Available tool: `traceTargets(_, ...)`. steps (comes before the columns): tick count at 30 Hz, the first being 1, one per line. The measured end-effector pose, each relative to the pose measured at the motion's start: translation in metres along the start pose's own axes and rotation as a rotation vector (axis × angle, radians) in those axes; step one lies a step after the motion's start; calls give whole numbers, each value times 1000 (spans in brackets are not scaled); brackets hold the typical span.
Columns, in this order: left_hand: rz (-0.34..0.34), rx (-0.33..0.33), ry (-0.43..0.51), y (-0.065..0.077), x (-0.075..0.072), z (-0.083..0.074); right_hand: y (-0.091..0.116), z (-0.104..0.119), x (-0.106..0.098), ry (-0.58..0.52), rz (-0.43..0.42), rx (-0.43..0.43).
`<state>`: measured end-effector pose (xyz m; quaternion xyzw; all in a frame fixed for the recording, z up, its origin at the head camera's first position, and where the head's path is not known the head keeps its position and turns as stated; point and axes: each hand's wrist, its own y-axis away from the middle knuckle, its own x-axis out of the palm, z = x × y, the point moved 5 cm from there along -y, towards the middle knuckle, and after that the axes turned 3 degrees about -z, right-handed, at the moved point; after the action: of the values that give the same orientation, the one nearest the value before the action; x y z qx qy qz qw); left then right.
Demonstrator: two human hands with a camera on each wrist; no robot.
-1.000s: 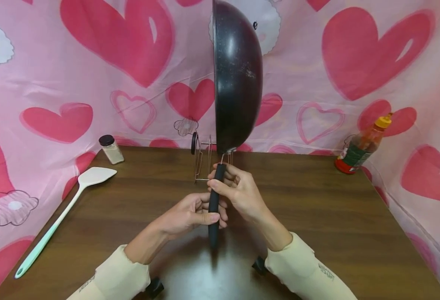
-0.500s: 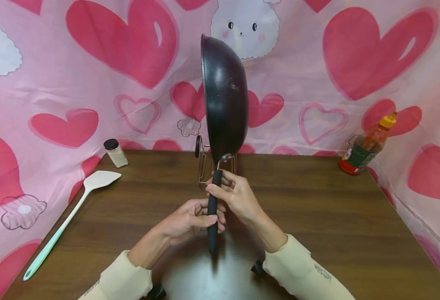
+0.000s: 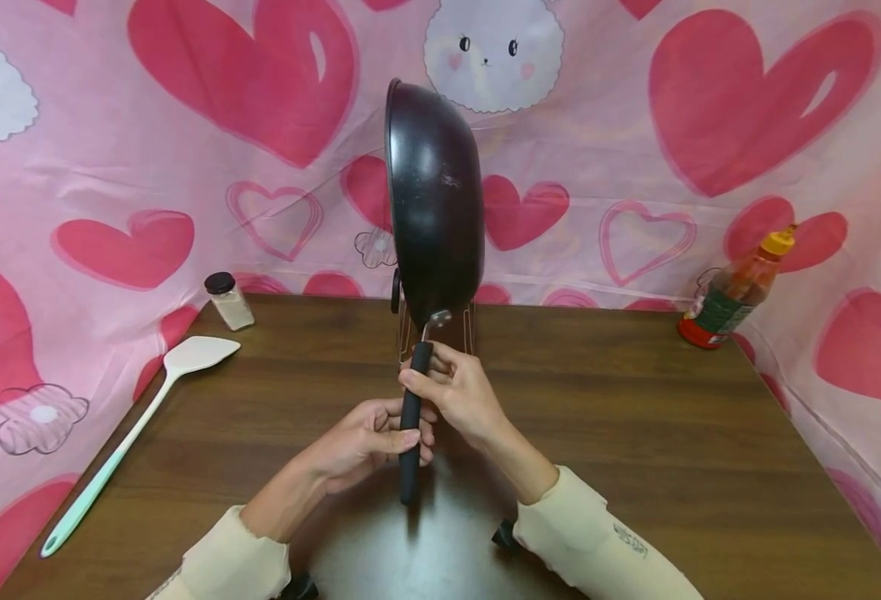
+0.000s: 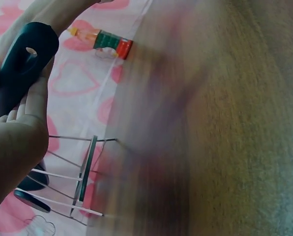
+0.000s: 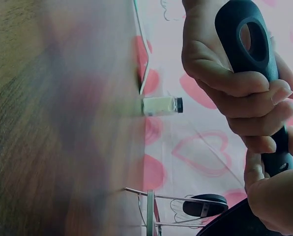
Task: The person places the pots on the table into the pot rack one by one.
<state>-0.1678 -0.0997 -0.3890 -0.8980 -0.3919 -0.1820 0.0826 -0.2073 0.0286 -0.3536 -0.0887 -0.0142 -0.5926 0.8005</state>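
Note:
A black wok (image 3: 438,200) is held on its side, rim toward the left, its long black handle (image 3: 412,408) pointing down toward me. My left hand (image 3: 365,446) pinches the handle's lower part between thumb and fingers. Closer to the bowl, my right hand (image 3: 458,396) grips the same handle; the right wrist view shows the handle's end (image 5: 229,24) with its hanging hole. Behind the wok a wire rack (image 3: 469,329) stands on the table, mostly hidden in the head view. Whether the bowl touches the rack I cannot tell.
A white spatula (image 3: 196,354) with a mint handle lies along the left edge. A black-capped jar (image 3: 232,308) stands at the back left, a yellow-topped sauce bottle (image 3: 736,292) at the back right. Heart-printed cloth (image 3: 560,150) hangs behind the wooden table (image 3: 620,433).
The wok has come down and shifted left, and now covers more of the rack. Both hands keep their hold on the handle and have moved slightly left with it.

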Motion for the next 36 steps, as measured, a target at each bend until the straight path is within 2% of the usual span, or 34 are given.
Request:
traceTargets(15, -39, -47, 12, 4, -8, 8, -2, -15, 6, 16, -16, 15)
traceTargets(19, -56, -65, 28, 7, -10, 12, -2, -21, 8, 16, -26, 40)
traceTargets(25, -46, -84, 52, 9, -11, 17, 0, -28, 9, 4, -29, 78)
traceTargets(36, -98, -140, 62, 7, -15, 23, -2, -35, 6, 28, -30, 112)
